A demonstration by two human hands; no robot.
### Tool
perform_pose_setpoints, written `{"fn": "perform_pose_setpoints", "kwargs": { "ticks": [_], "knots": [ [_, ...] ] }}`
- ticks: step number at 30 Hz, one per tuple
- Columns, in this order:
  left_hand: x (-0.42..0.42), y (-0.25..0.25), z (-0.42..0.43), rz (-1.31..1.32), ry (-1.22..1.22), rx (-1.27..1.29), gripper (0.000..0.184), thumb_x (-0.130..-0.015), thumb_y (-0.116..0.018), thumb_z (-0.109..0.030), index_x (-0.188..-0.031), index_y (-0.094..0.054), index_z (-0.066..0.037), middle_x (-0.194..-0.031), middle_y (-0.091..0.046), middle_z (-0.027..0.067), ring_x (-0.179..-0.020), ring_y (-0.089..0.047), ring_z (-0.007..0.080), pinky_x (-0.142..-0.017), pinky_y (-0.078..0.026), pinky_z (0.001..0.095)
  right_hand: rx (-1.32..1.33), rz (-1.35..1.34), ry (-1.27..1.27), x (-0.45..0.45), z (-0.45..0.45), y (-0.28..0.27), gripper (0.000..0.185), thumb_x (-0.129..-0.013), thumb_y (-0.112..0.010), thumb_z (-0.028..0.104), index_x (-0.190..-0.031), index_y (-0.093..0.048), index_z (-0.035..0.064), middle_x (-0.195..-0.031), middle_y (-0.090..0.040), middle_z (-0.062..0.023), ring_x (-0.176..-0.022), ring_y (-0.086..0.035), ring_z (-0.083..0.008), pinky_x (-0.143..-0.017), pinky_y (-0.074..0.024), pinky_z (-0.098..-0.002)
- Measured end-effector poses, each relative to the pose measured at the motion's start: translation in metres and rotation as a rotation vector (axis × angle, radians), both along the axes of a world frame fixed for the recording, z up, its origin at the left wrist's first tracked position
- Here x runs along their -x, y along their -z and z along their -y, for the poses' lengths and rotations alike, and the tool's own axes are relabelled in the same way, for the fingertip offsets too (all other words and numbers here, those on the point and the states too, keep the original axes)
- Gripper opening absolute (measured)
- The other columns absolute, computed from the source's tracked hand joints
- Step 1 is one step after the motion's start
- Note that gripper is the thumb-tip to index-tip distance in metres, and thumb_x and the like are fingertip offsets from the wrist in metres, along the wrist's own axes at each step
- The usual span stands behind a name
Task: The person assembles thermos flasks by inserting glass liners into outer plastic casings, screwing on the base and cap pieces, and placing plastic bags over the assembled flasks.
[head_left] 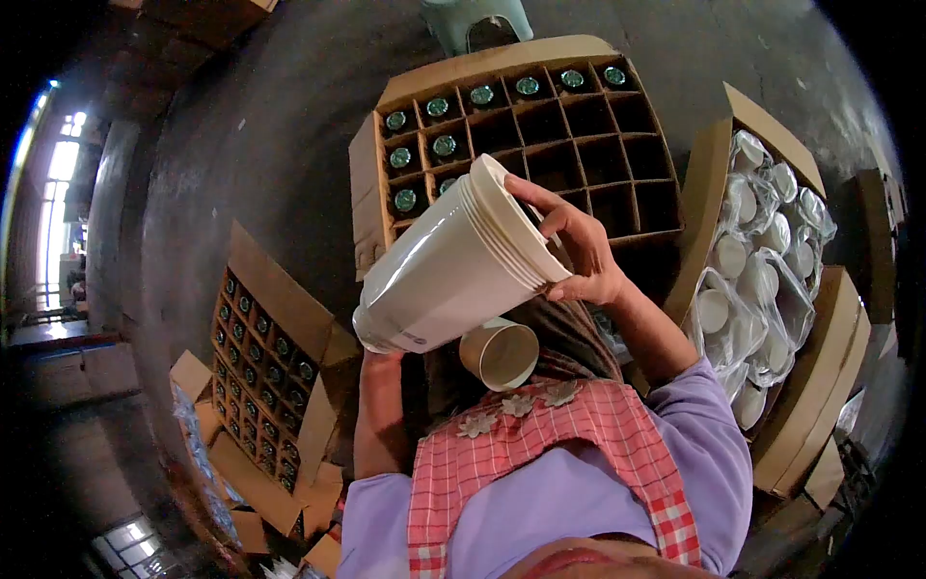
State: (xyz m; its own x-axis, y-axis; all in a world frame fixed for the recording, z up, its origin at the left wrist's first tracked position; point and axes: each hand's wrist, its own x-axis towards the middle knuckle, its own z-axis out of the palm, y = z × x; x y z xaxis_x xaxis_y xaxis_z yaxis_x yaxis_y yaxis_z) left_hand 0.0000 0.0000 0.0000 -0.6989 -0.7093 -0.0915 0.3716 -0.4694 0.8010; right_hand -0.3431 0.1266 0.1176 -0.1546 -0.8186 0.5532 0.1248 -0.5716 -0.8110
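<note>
On the floor (pixel 289 135), at the left, a small carton (pixel 316 333) with raised flaps carries rows of bottles in cells. Next, the left hand (pixel 383 360) is at the narrow end of the tub (pixel 439 265), mostly hidden behind it; I cannot tell how firmly it grasps. The tub is tilted, overlapping the near edge of the large carton (pixel 502 60), where bottles (pixel 481 95) line the far edge and fill cells by the left edge. Under the tub is an open cup (pixel 500 357). The right hand (pixel 584 246) grips the tub's wide rim. Rightmost, a box (pixel 712 193) holds plastic-wrapped white cups (pixel 758 280).
</note>
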Motion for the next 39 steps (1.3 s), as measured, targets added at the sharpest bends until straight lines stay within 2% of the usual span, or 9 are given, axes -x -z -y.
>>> {"fn": "perform_pose_setpoints", "kwargs": {
  "ticks": [5, 8, 11, 14, 21, 29, 33, 36, 39],
  "knots": [
    [0.018, -0.032, -0.009, 0.089, 0.018, 0.514, 0.064, -0.079, -0.071, -0.025, -0.133, -0.040, -0.008, -0.134, -0.045, 0.0076, -0.121, -0.044, 0.0201, -0.100, -0.038, 0.0382, 0.023, -0.131, 0.026, 0.005, -0.004, -0.002, 0.049, -0.062, -0.078, 0.034, -0.087, -0.050, 0.0034, -0.137, -0.037, -0.0239, -0.132, -0.028, -0.0399, -0.106, -0.0203, -0.0474],
    [0.010, -0.025, -0.003, 0.037, -0.011, -0.108, 0.059, -0.081, -0.068, -0.022, -0.132, -0.041, -0.008, -0.133, -0.046, 0.0068, -0.119, -0.046, 0.0194, -0.099, -0.039, 0.0376, 0.046, -0.183, 0.049, 0.006, -0.006, -0.002, 0.048, -0.062, -0.077, 0.035, -0.087, -0.050, 0.0035, -0.137, -0.038, -0.0242, -0.131, -0.029, -0.0399, -0.106, -0.0211, -0.0474],
    [0.025, -0.041, -0.007, 0.204, -0.016, 0.512, 0.059, -0.081, -0.068, -0.024, -0.131, -0.042, -0.008, -0.130, -0.049, 0.0065, -0.116, -0.049, 0.0181, -0.097, -0.041, 0.0360, 0.069, -0.223, 0.091, 0.005, -0.006, -0.003, 0.049, -0.062, -0.077, 0.038, -0.087, -0.051, 0.0033, -0.137, -0.038, -0.0242, -0.131, -0.031, -0.0393, -0.106, -0.0218, -0.0469],
    [0.026, -0.041, -0.003, 0.190, -0.006, 0.042, 0.058, -0.089, -0.056, -0.034, -0.136, -0.035, -0.007, -0.135, -0.043, 0.0093, -0.121, -0.044, 0.0228, -0.100, -0.038, 0.0381, 0.031, -0.171, 0.094, 0.004, -0.006, -0.003, 0.051, -0.061, -0.076, 0.039, -0.087, -0.051, 0.0024, -0.137, -0.038, -0.0239, -0.130, -0.032, -0.0378, -0.105, -0.0227, -0.0452],
    [0.036, -0.048, 0.001, 0.262, -0.126, 0.132, 0.058, -0.089, -0.054, -0.036, -0.136, -0.034, -0.007, -0.134, -0.044, 0.0096, -0.120, -0.045, 0.0223, -0.099, -0.039, 0.0374, -0.273, 0.214, 0.057, 0.001, -0.014, -0.025, 0.047, -0.061, -0.073, 0.035, -0.086, -0.050, 0.0020, -0.138, -0.036, -0.0229, -0.130, -0.033, -0.0302, -0.102, -0.0275, -0.0400],
    [0.048, -0.067, 0.002, 0.281, -0.205, 0.196, 0.058, -0.089, -0.053, -0.037, -0.136, -0.035, -0.008, -0.134, -0.045, 0.0100, -0.120, -0.046, 0.0233, -0.098, -0.041, 0.0381, -0.440, 0.285, 0.082, 0.012, -0.017, -0.046, 0.037, -0.068, -0.068, 0.025, -0.089, -0.047, 0.0029, -0.137, -0.037, -0.0236, -0.129, -0.033, -0.0259, -0.098, -0.0322, -0.0367],
    [0.048, -0.078, 0.000, 0.287, -0.249, 0.232, 0.057, -0.089, -0.052, -0.038, -0.135, -0.036, -0.008, -0.133, -0.045, 0.0102, -0.119, -0.046, 0.0237, -0.097, -0.041, 0.0385, -0.601, 0.213, 0.174, 0.016, -0.017, -0.050, 0.057, -0.063, -0.066, 0.042, -0.102, -0.052, 0.0027, -0.091, -0.055, -0.0087, -0.083, -0.054, -0.0156, -0.073, -0.0426, -0.0277],
    [0.051, -0.083, 0.002, 0.284, -0.246, 0.232, 0.057, -0.089, -0.052, -0.039, -0.135, -0.036, -0.008, -0.133, -0.045, 0.0103, -0.119, -0.046, 0.0241, -0.097, -0.042, 0.0388, -0.696, 0.199, 0.149, 0.022, -0.012, -0.058, 0.059, -0.067, -0.064, 0.046, -0.105, -0.052, 0.0015, -0.092, -0.054, -0.0111, -0.084, -0.055, -0.0185, -0.072, -0.0444, -0.0298],
    [0.058, -0.078, 0.003, 0.287, -0.218, 0.190, 0.057, -0.089, -0.051, -0.040, -0.135, -0.036, -0.009, -0.133, -0.045, 0.0104, -0.118, -0.047, 0.0245, -0.096, -0.043, 0.0391, -0.691, 0.170, 0.141, 0.023, -0.005, -0.063, 0.044, -0.078, -0.066, 0.032, -0.104, -0.054, -0.0020, -0.089, -0.056, -0.0081, -0.079, -0.053, -0.0139, -0.068, -0.0422, -0.0279]
  ]
}}
